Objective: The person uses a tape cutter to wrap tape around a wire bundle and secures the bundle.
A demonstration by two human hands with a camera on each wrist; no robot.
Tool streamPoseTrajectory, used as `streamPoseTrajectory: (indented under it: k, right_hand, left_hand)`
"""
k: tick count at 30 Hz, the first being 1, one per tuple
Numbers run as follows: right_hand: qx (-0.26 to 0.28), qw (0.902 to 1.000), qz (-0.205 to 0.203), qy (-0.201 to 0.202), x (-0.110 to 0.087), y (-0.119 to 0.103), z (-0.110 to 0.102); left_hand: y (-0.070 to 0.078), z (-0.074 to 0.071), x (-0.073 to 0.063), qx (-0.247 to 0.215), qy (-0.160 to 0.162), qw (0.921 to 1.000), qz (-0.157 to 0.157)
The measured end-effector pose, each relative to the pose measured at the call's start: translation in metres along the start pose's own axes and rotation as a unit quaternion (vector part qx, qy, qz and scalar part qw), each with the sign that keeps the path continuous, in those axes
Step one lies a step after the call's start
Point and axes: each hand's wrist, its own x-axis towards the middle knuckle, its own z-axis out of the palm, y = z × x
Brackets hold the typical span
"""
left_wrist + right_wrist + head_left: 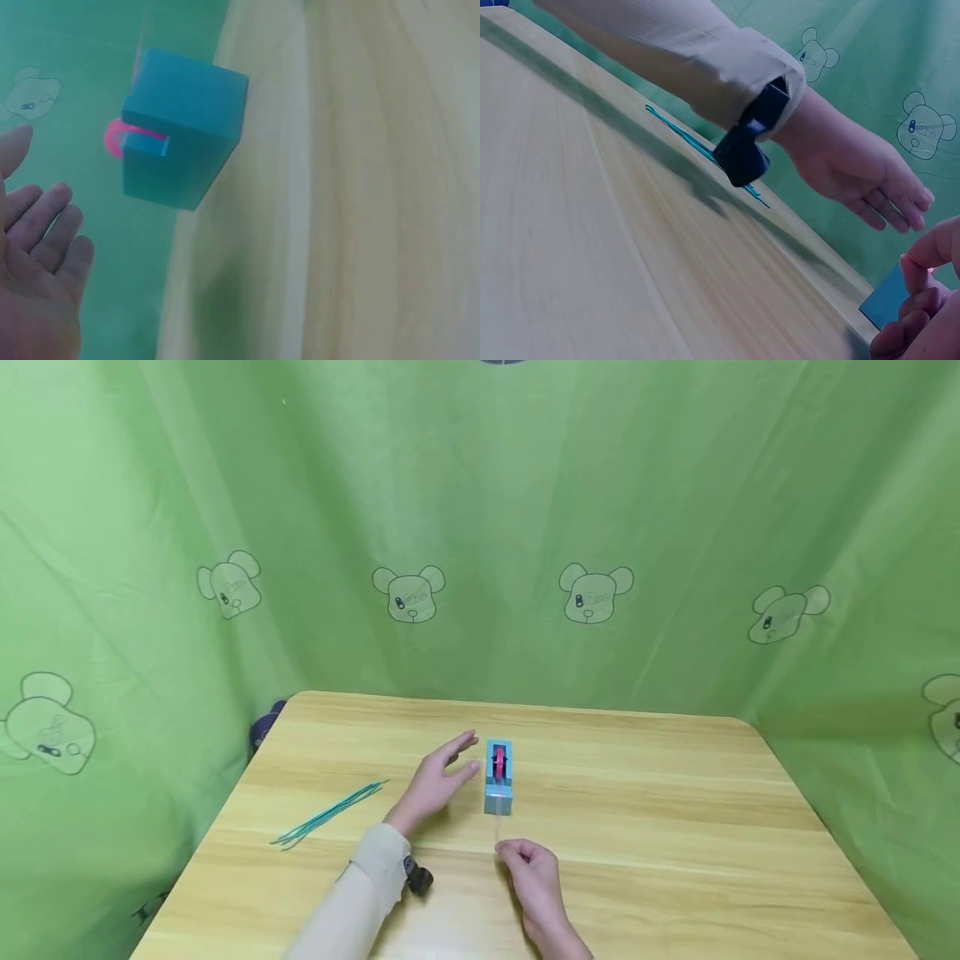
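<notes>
A blue tape dispenser [493, 803] with a pink-cored tape roll [499, 765] stands on the table. A clear strip of tape [498, 828] runs from its front edge toward the person. My right hand [537, 878] pinches the free end of this strip between thumb and forefinger. To the left of the dispenser, my left hand [437, 783] hovers with its fingers extended and holds nothing. The left wrist view shows the dispenser [184, 97] apart from the left hand [45, 262]. In the right wrist view, the right hand [930, 307] partly hides the dispenser [885, 296].
A loose bundle of thin teal strips [330, 815] lies on the wooden table [675, 827], left of the left arm. A black wrist camera [418, 878] is strapped to the left sleeve. Green curtain [495, 527] surrounds the table's back and sides.
</notes>
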Motion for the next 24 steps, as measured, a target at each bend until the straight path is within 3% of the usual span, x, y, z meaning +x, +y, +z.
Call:
streamPoseTrajectory:
  k: [9,24]
  right_hand:
    - [0.002,1.0000,-0.001,0.008,0.002,0.000,-0.001]
    - [0.014,0.9998,0.004,0.010,0.001,0.001,-0.002]
  left_hand:
    - [0.008,-0.021,-0.015,0.000,0.010,0.9998,-0.016]
    - [0.002,-0.051,-0.045,-0.014,0.029,0.9991,-0.028]
